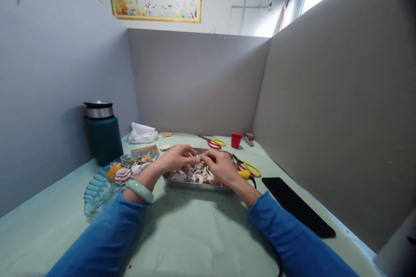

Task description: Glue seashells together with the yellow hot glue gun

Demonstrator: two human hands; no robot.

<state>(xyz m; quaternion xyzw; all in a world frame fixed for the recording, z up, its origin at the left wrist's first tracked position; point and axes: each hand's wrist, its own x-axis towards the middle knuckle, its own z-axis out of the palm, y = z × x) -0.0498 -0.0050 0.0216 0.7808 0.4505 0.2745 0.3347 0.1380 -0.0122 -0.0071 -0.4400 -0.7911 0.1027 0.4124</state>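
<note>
A shallow metal tray (pixel 191 185) full of small shells and shell pieces (pixel 202 177) lies in front of me. Above it, my right hand (pixel 222 167) has its thumb and forefinger pinched together; whatever is between them is too small to make out. My left hand (pixel 175 158) hovers over the tray's left part, fingers bent and apart, thumb pointing toward the right fingertips. A pale green bangle (pixel 139 191) circles the left wrist. By the tray's right end is a yellow tool (pixel 243 175) with a black cord, partly hidden behind the right hand.
At left stand a dark green bottle (pixel 102 138) and a blue glass dish (pixel 97 194) bearing shells. Red-and-yellow scissors (pixel 249 169) lie right of the tray, another pair (pixel 216 143) behind it. A red cup (pixel 236 141) and black slab (pixel 297 205) are at right. Grey partitions (pixel 198 82) enclose the table.
</note>
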